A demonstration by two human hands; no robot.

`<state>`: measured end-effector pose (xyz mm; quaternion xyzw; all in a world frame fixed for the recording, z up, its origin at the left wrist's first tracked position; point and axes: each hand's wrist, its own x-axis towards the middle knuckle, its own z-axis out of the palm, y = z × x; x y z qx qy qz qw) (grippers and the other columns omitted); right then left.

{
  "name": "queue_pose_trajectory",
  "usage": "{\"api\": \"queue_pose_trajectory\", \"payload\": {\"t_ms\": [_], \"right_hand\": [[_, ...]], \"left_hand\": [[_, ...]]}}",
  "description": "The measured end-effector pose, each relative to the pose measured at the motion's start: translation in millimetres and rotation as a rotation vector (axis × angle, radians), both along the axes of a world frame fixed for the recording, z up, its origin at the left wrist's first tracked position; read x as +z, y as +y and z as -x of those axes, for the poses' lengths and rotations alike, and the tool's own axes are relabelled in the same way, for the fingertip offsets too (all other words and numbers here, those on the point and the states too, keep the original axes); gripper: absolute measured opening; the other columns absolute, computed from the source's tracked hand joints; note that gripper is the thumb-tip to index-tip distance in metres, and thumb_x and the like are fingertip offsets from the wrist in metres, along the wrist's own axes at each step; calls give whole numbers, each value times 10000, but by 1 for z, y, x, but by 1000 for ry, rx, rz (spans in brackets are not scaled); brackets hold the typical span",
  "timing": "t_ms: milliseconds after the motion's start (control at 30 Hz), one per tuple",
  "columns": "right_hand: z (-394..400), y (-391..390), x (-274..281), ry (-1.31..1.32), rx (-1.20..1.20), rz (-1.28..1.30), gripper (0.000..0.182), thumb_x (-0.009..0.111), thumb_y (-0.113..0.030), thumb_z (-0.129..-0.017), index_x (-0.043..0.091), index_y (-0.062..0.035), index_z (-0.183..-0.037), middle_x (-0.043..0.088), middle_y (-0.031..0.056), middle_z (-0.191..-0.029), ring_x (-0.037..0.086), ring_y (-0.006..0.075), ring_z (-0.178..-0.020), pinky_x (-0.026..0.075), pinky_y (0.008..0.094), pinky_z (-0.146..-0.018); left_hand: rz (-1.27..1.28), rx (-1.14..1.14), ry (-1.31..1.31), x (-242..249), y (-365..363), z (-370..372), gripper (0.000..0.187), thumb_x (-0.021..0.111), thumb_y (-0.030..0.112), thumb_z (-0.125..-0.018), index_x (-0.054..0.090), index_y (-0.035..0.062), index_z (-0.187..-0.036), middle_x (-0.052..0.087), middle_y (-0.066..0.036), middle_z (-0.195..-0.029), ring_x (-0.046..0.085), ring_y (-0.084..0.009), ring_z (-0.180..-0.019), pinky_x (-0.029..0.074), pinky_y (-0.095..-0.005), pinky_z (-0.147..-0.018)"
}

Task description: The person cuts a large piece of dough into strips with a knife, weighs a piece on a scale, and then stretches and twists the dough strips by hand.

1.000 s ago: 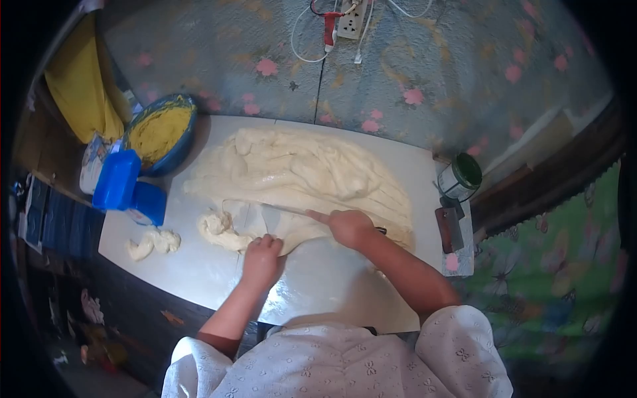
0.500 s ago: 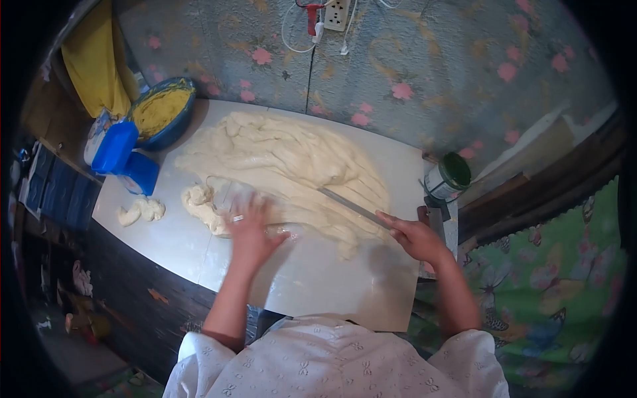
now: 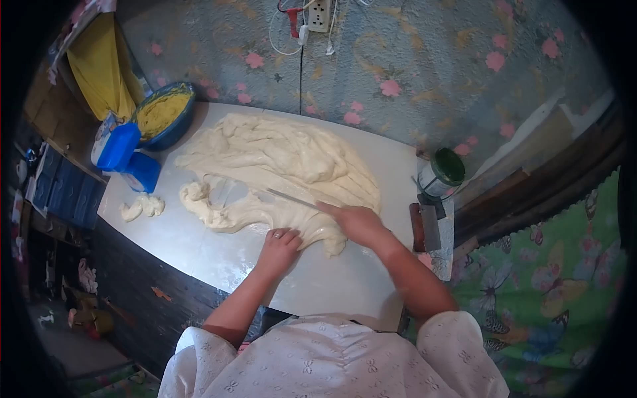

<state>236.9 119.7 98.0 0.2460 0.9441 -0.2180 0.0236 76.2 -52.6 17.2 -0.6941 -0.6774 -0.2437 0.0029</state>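
Observation:
A wide mass of pale, sticky dough point(image 3: 285, 149) spreads over the table, with a stretched front strip lying nearer to me. My right hand point(image 3: 358, 224) is closed around the handle of a long knife point(image 3: 292, 198), whose narrow blade points left across the front strip. At the near edge of that strip, my left hand point(image 3: 280, 249) has its fingers curled on the dough; a ring shows on one finger. Two small dough lumps point(image 3: 142, 207) rest apart at the left side of the table.
At the back left of the white table point(image 3: 332, 285) stand a blue basin point(image 3: 176, 126) of yellow filling and a blue plastic container point(image 3: 126, 152). On the right are a green-rimmed tub point(image 3: 441, 172) and a dough scraper point(image 3: 424, 225). The wall with an outlet point(image 3: 319, 14) borders the back.
My right hand has carried the knife left and toward me over the front strip. My left hand, spread over the dough before, has moved right and nearer, its fingers now curled at the edge.

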Motion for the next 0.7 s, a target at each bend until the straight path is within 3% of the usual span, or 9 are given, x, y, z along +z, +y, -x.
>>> {"api": "queue_pose_trajectory", "payload": {"t_ms": [200, 367, 433, 467, 500, 567, 600, 667, 700], "right_hand": [[19, -6, -17, -140, 17, -92, 653, 403, -31, -838, 327, -346, -1404, 603, 135, -882, 620, 301, -789, 492, 398, -711], [-93, -5, 11, -380, -62, -85, 663, 417, -42, -834, 310, -354, -1408, 610, 136, -907, 626, 307, -819, 495, 413, -732], [-156, 3, 3, -496, -178, 39, 609, 442, -85, -864, 330, -356, -1398, 622, 139, -961, 625, 312, -885, 494, 412, -768], [-185, 2, 7, -454, -172, 56, 576, 456, -110, -878, 348, -351, -1390, 624, 136, -997, 620, 313, -910, 492, 407, -786], [-205, -1, 11, -412, -168, 72, 543, 470, -135, -892, 365, -346, -1381, 625, 132, -1033, 616, 314, -935, 490, 401, -804], [-221, -6, 13, -379, -208, 87, 526, 480, -144, -896, 376, -328, -1378, 622, 131, -1053, 613, 317, -936, 486, 400, -813], [-224, -8, 13, -344, -235, 102, 510, 490, -153, -900, 387, -311, -1374, 619, 129, -1073, 610, 320, -937, 483, 400, -822], [-203, -15, 11, -171, -245, 150, 533, 474, -128, -890, 381, -333, -1374, 620, 150, -1047, 615, 321, -908, 483, 410, -796], [-185, -18, 10, 8, -246, 192, 559, 458, -104, -880, 376, -354, -1374, 620, 171, -1021, 620, 321, -880, 484, 420, -771]], "left_hand": [[60, 48, -153, 10, -16, 3, 266, 684, 107, -684, 621, 73, -940, 594, -82, -1134, 538, -271, -1053, 382, -396, -921], [167, 114, -359, 23, -27, 15, 257, 684, 105, -722, 618, 50, -963, 593, -106, -1164, 544, -308, -1059, 408, -396, -922], [183, 160, -537, 24, -30, 22, 359, 731, 106, -695, 601, 31, -1021, 561, -150, -1202, 516, -332, -1124, 421, -400, -945], [171, 192, -571, 34, -29, 21, 560, 784, 140, -646, 568, 64, -1157, 475, -175, -1308, 446, -342, -1218, 412, -417, -967], [170, 185, -575, 43, -24, 17, 560, 784, 140, -646, 568, 64, -1157, 475, -175, -1308, 446, -342, -1218, 412, -417, -967], [-28, 294, -371, 57, -9, 8, 757, 802, 275, -637, 477, 77, -1290, 396, -198, -1372, 349, -355, -1294, 336, -462, -1026], [-27, 291, -374, 59, 2, 9, 757, 802, 275, -637, 477, 77, -1290, 396, -198, -1372, 349, -355, -1294, 336, -462, -1026], [213, 375, 15, 63, 24, 12, 907, 760, 465, -643, 385, 68, -1367, 391, -220, -1368, 264, -355, -1342, 224, -495, -1078], [211, 378, 16, 52, 32, 13, 907, 760, 465, -643, 385, 68, -1367, 391, -220, -1368, 264, -355, -1342, 224, -495, -1078]]}}
